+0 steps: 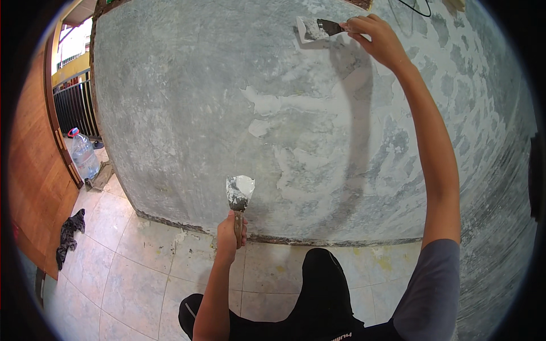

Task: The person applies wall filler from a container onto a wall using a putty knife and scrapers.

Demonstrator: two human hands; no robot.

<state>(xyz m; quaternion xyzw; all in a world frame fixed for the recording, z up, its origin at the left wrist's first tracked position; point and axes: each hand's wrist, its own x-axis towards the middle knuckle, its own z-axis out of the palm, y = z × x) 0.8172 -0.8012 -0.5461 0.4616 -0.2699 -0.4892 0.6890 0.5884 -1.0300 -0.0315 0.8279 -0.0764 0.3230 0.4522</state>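
Observation:
High on the grey wall (182, 108), my right hand (380, 40) grips a putty knife (327, 27) by its handle. White filler coats that blade, whose wide edge points left and lies at or very near the wall; I cannot tell if it touches. Lower down, my left hand (230, 236) is closed round the wooden handle of a second putty knife (239, 196), held blade up in front of the wall. A lump of white filler sits on its blade. Pale filler patches (290, 103) spread over the middle and right of the wall.
At the left stand a brown wooden door (40, 153) and a large clear water bottle (84, 156) beside a crumpled cloth (100, 177). A black cloth (69, 236) lies on the tiled floor (136, 278). A dark cable (418, 10) hangs at the upper right.

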